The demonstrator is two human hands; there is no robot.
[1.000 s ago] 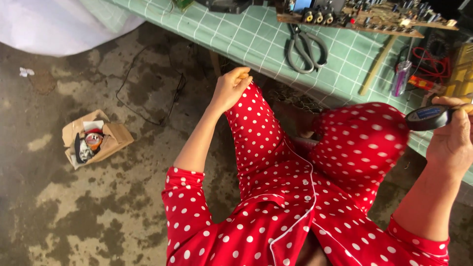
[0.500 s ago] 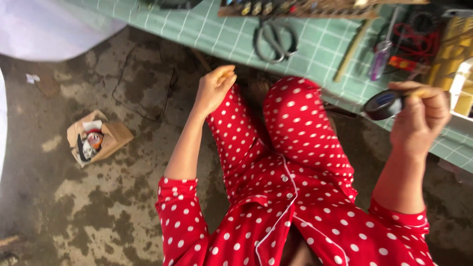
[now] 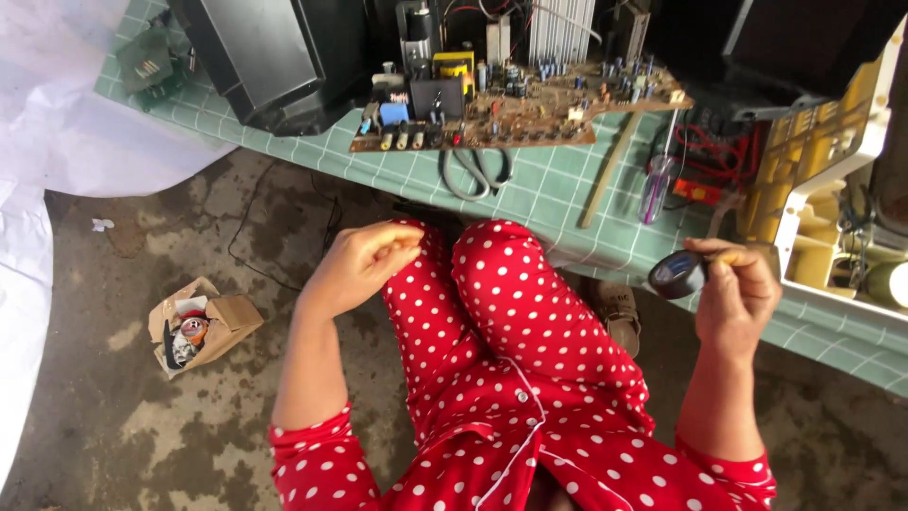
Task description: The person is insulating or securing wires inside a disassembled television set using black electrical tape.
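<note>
Nearest the camera are the person's knees in red trousers with white polka dots [image 3: 530, 331], and every place below is told from them. Resting on the left knee, the left hand [image 3: 355, 267] is loosely curled, thumb and fingertips drawn together as if pinching something too small to make out. Just beyond the right knee and out to its right, the right hand [image 3: 736, 293] is raised, its fingers bunched around a roll of black electrical tape [image 3: 677, 274], thumb and forefinger pinching the roll's upper edge. The roll hangs in the air over the near edge of the green gridded mat [image 3: 558, 194], not touching it. Left of the knees, on the stained concrete floor [image 3: 113, 416], lies an open cardboard box [image 3: 200, 324] with small odds and ends inside. Past the knees on the mat lie scissors [image 3: 478, 172], a wooden stick [image 3: 611, 168] and a screwdriver with a clear handle [image 3: 654, 187]. Farther still, a bare circuit board [image 3: 520, 106] crowded with components sits beside a dark television casing [image 3: 270, 57]. Far right of the knees stands a yellow plastic crate [image 3: 804, 151].
</note>
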